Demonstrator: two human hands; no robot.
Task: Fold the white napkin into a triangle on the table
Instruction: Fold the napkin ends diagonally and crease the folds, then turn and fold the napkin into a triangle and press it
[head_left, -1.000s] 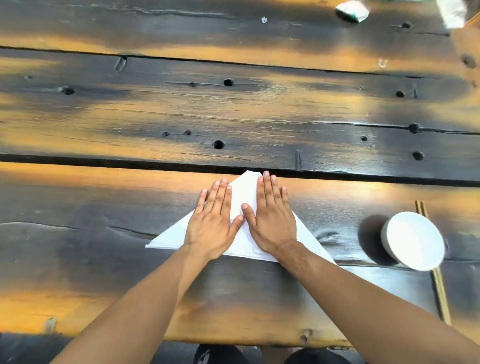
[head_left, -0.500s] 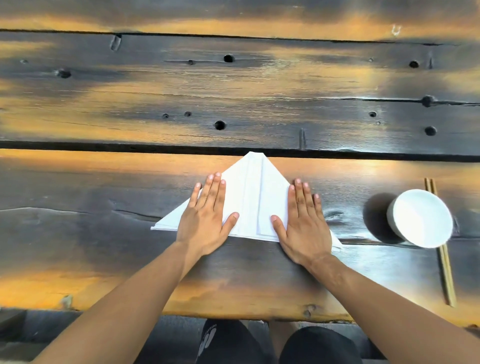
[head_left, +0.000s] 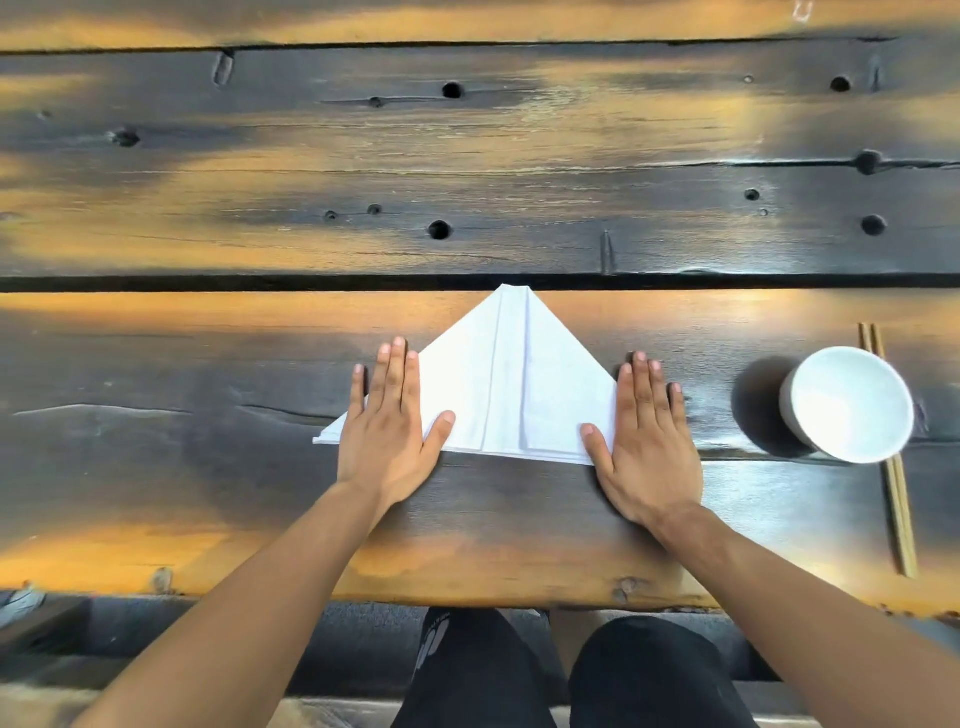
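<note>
Left hand (head_left: 385, 426) and right hand (head_left: 644, 441) press flat (fingers straight) on the triangular napkin (head_left: 511, 384) at frame centre; no legible writing.

Dark plank table (head_left: 208, 364), scorched black and amber, bearing napkin, bowl, chopsticks.
Lying flat near the front edge: white napkin (head_left: 514, 395) folded as a triangle, apex pointing away, left hand (head_left: 387, 431) and right hand (head_left: 644, 441) pressing its two lower corners; standing well to the right, a white bowl (head_left: 852, 405) touching wooden chopsticks (head_left: 896, 499).
</note>
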